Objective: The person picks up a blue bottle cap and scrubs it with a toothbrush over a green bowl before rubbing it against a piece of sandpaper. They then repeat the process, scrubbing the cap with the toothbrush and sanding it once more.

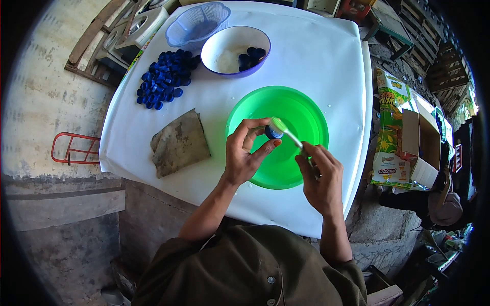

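Observation:
Over a green basin [306, 109] of what looks like water, my left hand [245, 150] pinches a blue bottle cap [272, 133] between thumb and fingers. My right hand [322, 176] grips the handle of a toothbrush [292, 136]; its green bristle head lies against the cap. Left of the basin is a worn grey-brown cloth [181, 144]. A pile of blue caps [164, 79] sits farther back on the left. Beside that pile, a white bowl with a purple outside [219, 51] has several dark blue caps [251, 58] in it.
A light blue plastic basket [198, 25] stands at the back of the white-covered table [337, 61]. On the right, beyond the table edge, are an open cardboard box [421, 148] and a printed carton [390, 127]. Another person [444, 206] is at the far right. A red metal frame [76, 148] stands left.

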A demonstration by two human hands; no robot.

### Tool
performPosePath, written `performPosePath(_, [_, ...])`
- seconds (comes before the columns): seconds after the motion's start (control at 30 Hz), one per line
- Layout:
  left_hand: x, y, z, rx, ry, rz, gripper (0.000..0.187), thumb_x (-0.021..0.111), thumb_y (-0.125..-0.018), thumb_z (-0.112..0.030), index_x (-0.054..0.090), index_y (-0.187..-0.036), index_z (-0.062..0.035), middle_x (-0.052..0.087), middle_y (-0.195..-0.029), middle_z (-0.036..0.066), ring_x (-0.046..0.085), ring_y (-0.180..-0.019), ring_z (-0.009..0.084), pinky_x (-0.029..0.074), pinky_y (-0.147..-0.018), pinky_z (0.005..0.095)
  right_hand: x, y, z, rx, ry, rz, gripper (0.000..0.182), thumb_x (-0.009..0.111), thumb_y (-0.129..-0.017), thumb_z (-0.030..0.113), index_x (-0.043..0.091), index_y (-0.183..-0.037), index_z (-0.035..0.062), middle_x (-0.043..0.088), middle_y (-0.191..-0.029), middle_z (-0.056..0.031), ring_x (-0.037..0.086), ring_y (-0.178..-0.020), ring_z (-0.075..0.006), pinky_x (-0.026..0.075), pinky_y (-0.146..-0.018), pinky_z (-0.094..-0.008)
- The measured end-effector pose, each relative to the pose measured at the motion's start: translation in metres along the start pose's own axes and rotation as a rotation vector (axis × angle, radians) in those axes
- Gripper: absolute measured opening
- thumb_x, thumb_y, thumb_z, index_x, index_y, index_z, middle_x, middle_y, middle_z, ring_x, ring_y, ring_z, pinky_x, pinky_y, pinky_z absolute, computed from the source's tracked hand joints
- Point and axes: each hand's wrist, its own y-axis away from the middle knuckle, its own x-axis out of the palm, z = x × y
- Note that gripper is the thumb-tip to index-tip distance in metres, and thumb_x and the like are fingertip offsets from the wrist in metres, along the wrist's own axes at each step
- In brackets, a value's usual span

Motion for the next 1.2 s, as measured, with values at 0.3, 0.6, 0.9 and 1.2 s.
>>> performPosePath(0.3, [-0.005, -0.004, -0.001, -0.069, 0.219, 0.005, 0.043, 0.076, -0.086, -0.001, 0.056, -0.123, 0.0068, 0.064, -0.120, 0.018, 0.064, -0.112, 0.0243, 0.053, -0.099, 0.0367, -0.008, 0.002, -0.006, 0.030, -0.068, 0.039, 0.021, 0.069, -0.088, -0.001, 0.068, -0.108, -0.0070, 0.062, -0.076, -0.0159, 0.062, -0.060, -0.0273, 0.047, -0.056, -0.0355])
performPosePath(0.6, [-0.006, -0.004, 0.001, -0.091, 0.236, 0.019, 0.049, 0.078, -0.085, -0.002, 0.054, -0.126, 0.0040, 0.063, -0.119, 0.016, 0.064, -0.114, 0.0252, 0.052, -0.100, 0.0387, -0.010, 0.002, -0.004, 0.045, -0.078, 0.038, 0.021, 0.070, -0.087, 0.000, 0.069, -0.107, -0.0061, 0.063, -0.076, -0.0157, 0.061, -0.059, -0.0267, 0.046, -0.055, -0.0351])
performPosePath(0.9, [-0.013, -0.004, 0.013, -0.031, 0.090, 0.034, 0.054, 0.081, -0.084, -0.012, 0.048, -0.124, 0.0003, 0.066, -0.113, 0.016, 0.062, -0.108, 0.0223, 0.049, -0.096, 0.0372, -0.010, 0.000, -0.009, 0.082, -0.061, 0.043, 0.023, 0.072, -0.086, 0.001, 0.070, -0.108, -0.0052, 0.061, -0.075, -0.0149, 0.059, -0.058, -0.0252, 0.045, -0.055, -0.0354])
performPosePath(1.2, [-0.007, -0.010, -0.003, -0.166, -0.171, -0.036, 0.049, 0.076, -0.090, -0.023, 0.055, -0.129, -0.0019, 0.070, -0.112, 0.013, 0.063, -0.100, 0.0166, 0.046, -0.083, 0.0303, -0.015, -0.005, -0.020, 0.129, 0.075, -0.003, 0.021, 0.070, -0.088, 0.003, 0.070, -0.107, -0.0068, 0.065, -0.080, -0.0166, 0.060, -0.059, -0.0227, 0.046, -0.056, -0.0342])
